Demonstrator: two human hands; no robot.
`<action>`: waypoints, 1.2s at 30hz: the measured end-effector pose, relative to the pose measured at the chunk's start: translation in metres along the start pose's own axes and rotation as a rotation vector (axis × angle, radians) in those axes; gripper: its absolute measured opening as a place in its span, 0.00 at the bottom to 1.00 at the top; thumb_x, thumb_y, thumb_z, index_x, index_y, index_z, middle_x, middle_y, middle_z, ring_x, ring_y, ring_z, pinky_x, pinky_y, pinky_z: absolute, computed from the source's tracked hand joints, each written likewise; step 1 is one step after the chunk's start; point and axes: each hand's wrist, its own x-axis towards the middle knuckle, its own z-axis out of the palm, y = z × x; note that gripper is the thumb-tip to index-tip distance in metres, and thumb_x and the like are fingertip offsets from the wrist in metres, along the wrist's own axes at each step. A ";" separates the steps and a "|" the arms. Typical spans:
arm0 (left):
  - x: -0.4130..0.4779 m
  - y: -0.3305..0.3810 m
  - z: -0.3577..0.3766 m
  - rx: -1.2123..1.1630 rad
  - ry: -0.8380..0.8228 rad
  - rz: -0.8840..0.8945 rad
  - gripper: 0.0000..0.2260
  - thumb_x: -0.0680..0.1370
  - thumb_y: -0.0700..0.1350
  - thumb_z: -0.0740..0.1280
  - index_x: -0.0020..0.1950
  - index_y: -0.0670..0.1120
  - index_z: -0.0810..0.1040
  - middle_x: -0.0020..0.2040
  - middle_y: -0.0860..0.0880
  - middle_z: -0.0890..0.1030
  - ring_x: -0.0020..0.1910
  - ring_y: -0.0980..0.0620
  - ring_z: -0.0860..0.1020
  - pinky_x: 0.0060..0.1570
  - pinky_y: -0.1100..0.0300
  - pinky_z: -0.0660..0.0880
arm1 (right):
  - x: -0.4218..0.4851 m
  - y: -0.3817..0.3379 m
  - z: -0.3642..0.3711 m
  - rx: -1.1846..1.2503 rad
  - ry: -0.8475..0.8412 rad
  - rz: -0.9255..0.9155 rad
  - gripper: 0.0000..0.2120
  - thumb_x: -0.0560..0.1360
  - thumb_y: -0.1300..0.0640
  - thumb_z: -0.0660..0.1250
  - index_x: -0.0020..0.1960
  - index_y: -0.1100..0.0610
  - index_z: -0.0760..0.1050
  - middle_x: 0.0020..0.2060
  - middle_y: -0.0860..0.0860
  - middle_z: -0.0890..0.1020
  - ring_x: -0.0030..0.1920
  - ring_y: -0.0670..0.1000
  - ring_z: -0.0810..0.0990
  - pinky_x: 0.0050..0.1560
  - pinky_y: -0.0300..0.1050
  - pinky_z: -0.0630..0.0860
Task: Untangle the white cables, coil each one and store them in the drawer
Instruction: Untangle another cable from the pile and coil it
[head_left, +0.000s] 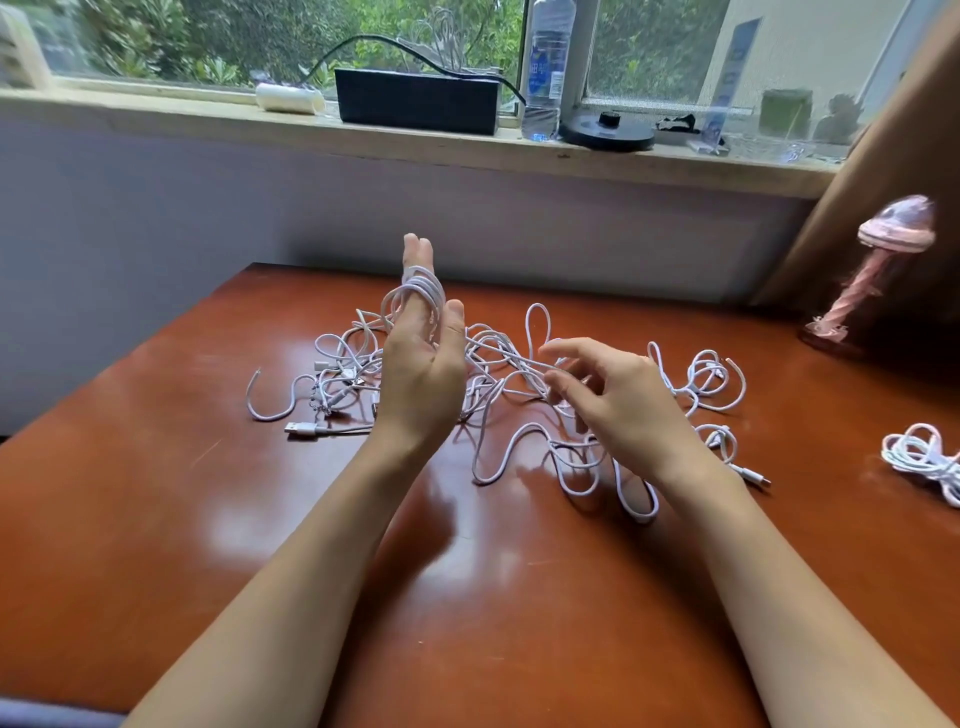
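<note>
Cable (422, 293) is being looped round straight fingers of the left hand (423, 374); its tail (511, 358), trailing rightward, is seemingly being pinched by the curled right hand (618, 395).

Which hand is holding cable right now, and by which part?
Left hand carries wound loops of a thin white cable around its straight fingers. Right hand appears to pinch a free stretch of it in a fingertip grip.

We see a glossy reddish-brown table (156, 493). A loose tangle of white cables (493, 364) sprawls across its middle, with a USB plug (301, 429) lying flat at its left. Well apart, at the right edge, lies a coiled white cable (922, 457), and a pink ornament (857, 296) stands in the far right corner.
</note>
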 end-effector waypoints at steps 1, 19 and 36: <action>0.000 -0.003 0.000 0.048 -0.029 0.035 0.27 0.85 0.38 0.58 0.83 0.44 0.53 0.83 0.51 0.53 0.79 0.62 0.56 0.77 0.65 0.56 | 0.000 0.000 0.000 -0.007 0.004 0.002 0.06 0.79 0.57 0.70 0.56 0.51 0.82 0.34 0.46 0.84 0.30 0.46 0.79 0.39 0.41 0.77; -0.014 -0.017 0.001 0.534 -0.276 0.253 0.19 0.80 0.46 0.62 0.69 0.40 0.74 0.54 0.44 0.81 0.54 0.45 0.76 0.56 0.48 0.75 | -0.003 -0.014 -0.008 0.389 0.198 -0.032 0.07 0.79 0.61 0.70 0.55 0.59 0.84 0.43 0.46 0.86 0.41 0.40 0.80 0.45 0.33 0.74; -0.026 0.017 0.011 -0.006 -0.387 0.085 0.19 0.82 0.44 0.65 0.36 0.33 0.78 0.25 0.58 0.68 0.26 0.62 0.68 0.31 0.67 0.63 | 0.001 -0.014 -0.013 0.256 0.379 -0.032 0.12 0.73 0.52 0.77 0.52 0.55 0.80 0.31 0.42 0.78 0.32 0.41 0.76 0.40 0.37 0.73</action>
